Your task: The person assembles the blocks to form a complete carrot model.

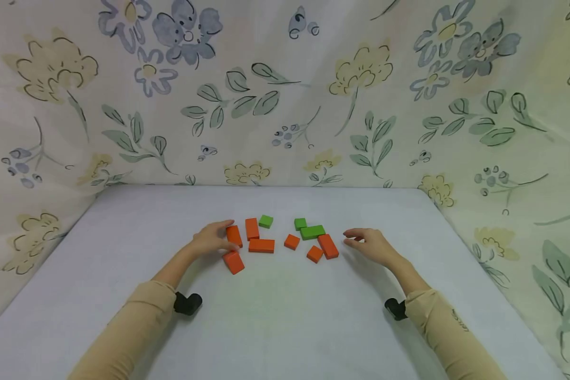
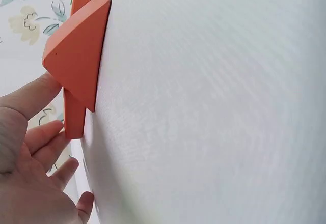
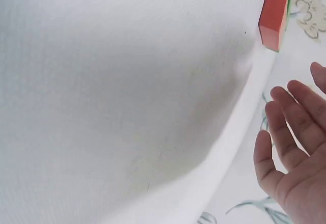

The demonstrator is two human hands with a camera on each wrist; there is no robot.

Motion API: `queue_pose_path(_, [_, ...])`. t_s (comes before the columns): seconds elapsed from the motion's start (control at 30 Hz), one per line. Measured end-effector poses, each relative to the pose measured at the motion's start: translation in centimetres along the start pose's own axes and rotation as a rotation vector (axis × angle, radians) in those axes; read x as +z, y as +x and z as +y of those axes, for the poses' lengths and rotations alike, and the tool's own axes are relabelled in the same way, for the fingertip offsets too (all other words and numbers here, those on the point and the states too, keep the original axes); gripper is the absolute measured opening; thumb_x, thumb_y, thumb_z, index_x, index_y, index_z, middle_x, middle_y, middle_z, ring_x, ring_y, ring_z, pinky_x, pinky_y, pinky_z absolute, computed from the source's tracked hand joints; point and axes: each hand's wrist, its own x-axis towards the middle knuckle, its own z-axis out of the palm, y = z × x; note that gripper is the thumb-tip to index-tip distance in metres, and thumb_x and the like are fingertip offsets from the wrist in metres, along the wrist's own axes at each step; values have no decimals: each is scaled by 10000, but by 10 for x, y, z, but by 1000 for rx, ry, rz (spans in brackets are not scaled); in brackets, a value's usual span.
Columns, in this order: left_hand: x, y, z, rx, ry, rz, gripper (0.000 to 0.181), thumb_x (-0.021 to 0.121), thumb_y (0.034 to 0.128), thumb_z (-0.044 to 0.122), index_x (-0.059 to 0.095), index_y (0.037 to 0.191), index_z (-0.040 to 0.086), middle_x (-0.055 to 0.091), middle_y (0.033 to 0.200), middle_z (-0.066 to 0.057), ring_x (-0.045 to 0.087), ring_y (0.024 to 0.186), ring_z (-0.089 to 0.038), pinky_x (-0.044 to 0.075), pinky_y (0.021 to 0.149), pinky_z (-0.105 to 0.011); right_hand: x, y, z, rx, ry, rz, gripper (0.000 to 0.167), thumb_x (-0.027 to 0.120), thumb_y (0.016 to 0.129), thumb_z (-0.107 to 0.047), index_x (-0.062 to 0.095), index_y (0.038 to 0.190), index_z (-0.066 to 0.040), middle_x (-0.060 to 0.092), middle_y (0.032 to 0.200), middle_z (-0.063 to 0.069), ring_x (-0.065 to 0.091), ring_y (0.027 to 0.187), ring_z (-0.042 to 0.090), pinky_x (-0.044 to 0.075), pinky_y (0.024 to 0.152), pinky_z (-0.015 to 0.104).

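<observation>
My left hand (image 1: 209,237) is at a standing orange rectangular block (image 1: 234,237), its forefinger at the far end and thumb at the near end, holding it between them. Just in front lies an orange triangular block (image 2: 76,51), which in the left wrist view partly hides the thumb tip. My right hand (image 1: 370,245) hovers with loosely bent fingers, touching nothing. Nearest to it is a tilted orange block (image 1: 328,246), with a small orange cube (image 1: 315,254) beside it. In the right wrist view this hand's fingers (image 3: 277,127) are apart from the orange block (image 3: 274,18).
Between the hands lie two orange blocks (image 1: 252,229), (image 1: 261,246), and another small orange cube (image 1: 292,241). Behind them are green cubes (image 1: 266,221), (image 1: 300,224) and a green bar (image 1: 312,232). A white table (image 1: 275,316) carries everything; a floral cloth (image 1: 285,105) hangs behind.
</observation>
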Motion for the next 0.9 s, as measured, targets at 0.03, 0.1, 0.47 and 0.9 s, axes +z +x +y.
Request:
queue_pose_path(0.03, [0, 1, 0, -1, 6, 0, 807, 778, 805, 276, 399, 1447, -30, 363, 1482, -270, 292, 1362, -465, 230, 995, -679, 1, 0, 0, -1, 6, -4, 355, 574, 973, -188, 624, 1241, 39, 639, 1207, 185, 560, 1065, 336, 494, 879, 475])
queue_pose_path(0.1, [1, 3, 0, 1, 26, 0, 813, 790, 798, 276, 405, 1441, -37, 373, 1472, -280, 305, 1351, -471, 247, 989, -673, 2, 1, -1, -2, 17, -13, 354, 573, 975, -195, 626, 1240, 34, 638, 1209, 181, 560, 1071, 336, 492, 886, 479])
queue_pose_path(0.47, [3, 8, -1, 7, 26, 52, 754, 839, 749, 214, 501, 1351, -87, 501, 1356, -283, 451, 1217, -429, 368, 1038, -540, 8, 5, -4, -1, 77, -114, 469, 641, 905, -160, 562, 1346, -23, 560, 1341, 190, 517, 1179, 391, 458, 932, 556])
queue_pose_path(0.9, [9, -19, 46, 88, -71, 19, 751, 863, 730, 228, 538, 1361, -14, 566, 1320, -209, 503, 1216, -403, 423, 1008, -521, 15, 15, -3, -12, 75, -185, 727, 752, 824, -144, 425, 1469, -73, 444, 1430, 253, 432, 1256, 444, 405, 973, 616])
